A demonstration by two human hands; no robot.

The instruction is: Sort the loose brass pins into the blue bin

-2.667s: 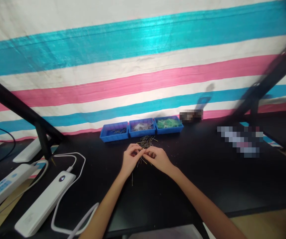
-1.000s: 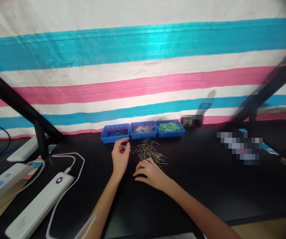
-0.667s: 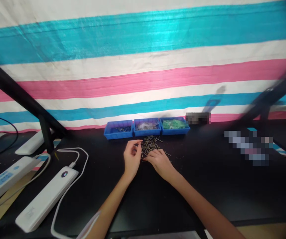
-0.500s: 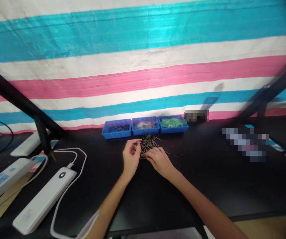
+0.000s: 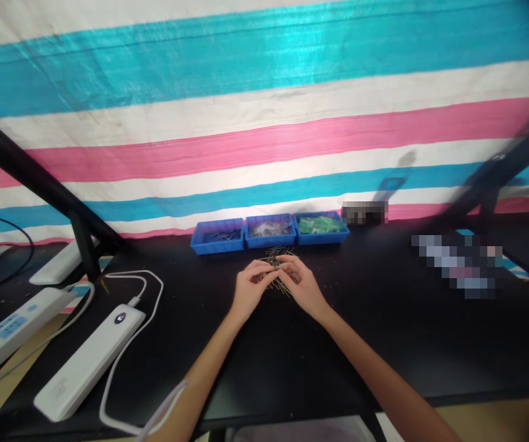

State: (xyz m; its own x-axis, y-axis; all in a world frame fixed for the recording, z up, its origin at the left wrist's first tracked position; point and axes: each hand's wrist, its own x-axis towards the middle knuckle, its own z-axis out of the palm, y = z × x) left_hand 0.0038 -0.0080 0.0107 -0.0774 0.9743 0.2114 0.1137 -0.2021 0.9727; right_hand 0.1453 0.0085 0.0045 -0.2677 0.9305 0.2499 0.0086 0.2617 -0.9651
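A pile of thin metal sticks (image 5: 284,288), like screws or nails, lies on the black table. Over the pile, my left hand (image 5: 251,287) has thumb and forefinger pinched together, their tips meeting those of my right hand (image 5: 300,283). The right fingers are curled in a pinch as well. Whatever lies between the fingertips is too small to make out. Behind the pile stand three blue trays: the left tray (image 5: 218,247) with a few thin sticks, the middle tray (image 5: 271,241) with clear plastic bags, the right tray (image 5: 323,237) with green packets.
On the left lie a white power bank (image 5: 89,362) with a looping white cable (image 5: 112,374), and a white power strip (image 5: 20,328). Black frame bars (image 5: 38,178) slant at both sides. Blurred-out items lie to the right. A striped sheet (image 5: 264,135) hangs behind.
Both hands have come together over the pile, the right one moving up and its fingertips now meeting the left's. The left hand has shifted slightly right. The view has moved a little.
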